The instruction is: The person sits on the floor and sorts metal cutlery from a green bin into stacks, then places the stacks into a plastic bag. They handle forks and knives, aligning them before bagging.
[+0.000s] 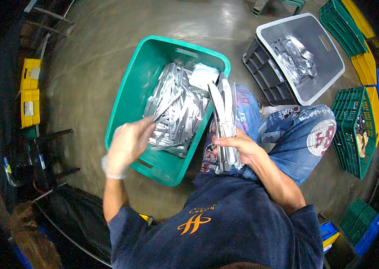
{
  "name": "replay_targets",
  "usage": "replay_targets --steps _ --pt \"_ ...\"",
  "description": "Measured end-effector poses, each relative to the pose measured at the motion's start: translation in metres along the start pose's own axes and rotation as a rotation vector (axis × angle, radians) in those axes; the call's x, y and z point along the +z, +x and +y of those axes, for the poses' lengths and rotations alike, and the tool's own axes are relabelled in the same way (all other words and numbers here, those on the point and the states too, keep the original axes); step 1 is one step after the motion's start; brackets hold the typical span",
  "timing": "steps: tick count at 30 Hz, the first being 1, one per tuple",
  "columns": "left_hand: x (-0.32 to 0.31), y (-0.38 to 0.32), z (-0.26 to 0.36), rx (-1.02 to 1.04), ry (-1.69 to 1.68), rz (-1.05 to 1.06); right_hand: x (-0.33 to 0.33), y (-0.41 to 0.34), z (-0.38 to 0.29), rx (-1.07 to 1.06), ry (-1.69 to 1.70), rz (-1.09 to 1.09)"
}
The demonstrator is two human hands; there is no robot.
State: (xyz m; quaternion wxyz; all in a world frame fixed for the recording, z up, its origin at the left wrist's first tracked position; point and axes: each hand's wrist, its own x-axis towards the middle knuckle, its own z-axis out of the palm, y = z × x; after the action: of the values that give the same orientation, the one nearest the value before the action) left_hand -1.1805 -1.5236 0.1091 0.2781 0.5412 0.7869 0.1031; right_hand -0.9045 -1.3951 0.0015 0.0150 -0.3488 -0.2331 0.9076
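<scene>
My right hand [235, 143] grips a bundle of metal table knives [224, 111] upright, blades pointing away from me, above my thigh by the bin's right rim. To the left, my left hand [130, 139], blurred and with a pale band at the wrist, is over the near part of a green plastic bin [125, 97]. Its fingertips are on the end of a single table knife [169, 107] that slants over the pile. Loose metal cutlery [179, 117], mostly knives, fills the bin's floor. A white, blurred item [204, 76] lies at the pile's far right corner.
A grey plastic bin [317, 87] with metal cutlery in clear plastic [293, 59] stands at the far right. Green crates [351, 131] and yellow bins [364, 67] line the right side. More yellow bins [30, 107] and a dark metal frame [58, 134] are at left.
</scene>
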Motion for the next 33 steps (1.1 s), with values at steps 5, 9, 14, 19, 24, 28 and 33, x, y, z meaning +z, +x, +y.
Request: replay_targets --steps 5,9,14,19,24,28,33 --pt "-0.017 -0.001 0.049 0.567 0.184 -0.291 -0.015 0.002 -0.009 -0.005 -0.242 -0.084" --pt "0.023 0.028 0.091 0.609 0.401 -0.181 0.003 -0.005 -0.01 0.028 -0.298 -0.378" --pt "0.062 0.044 0.066 0.351 -0.507 0.483 0.017 -0.023 0.004 0.06 -0.124 -0.235" --pt "0.142 0.061 0.082 0.037 -1.853 -0.586 0.015 -0.04 0.018 0.001 0.249 -0.292" --pt "0.15 0.062 0.119 -0.105 -1.759 -0.645 -0.031 -0.06 0.017 0.026 -0.733 -0.224" --pt "0.147 0.052 0.142 -0.242 -1.615 -0.361 0.004 -0.079 0.032 -0.316 -0.658 0.243" --pt "0.15 0.054 0.133 -0.072 -1.748 -0.677 -0.029 -0.089 0.042 -0.208 -0.283 -0.031"
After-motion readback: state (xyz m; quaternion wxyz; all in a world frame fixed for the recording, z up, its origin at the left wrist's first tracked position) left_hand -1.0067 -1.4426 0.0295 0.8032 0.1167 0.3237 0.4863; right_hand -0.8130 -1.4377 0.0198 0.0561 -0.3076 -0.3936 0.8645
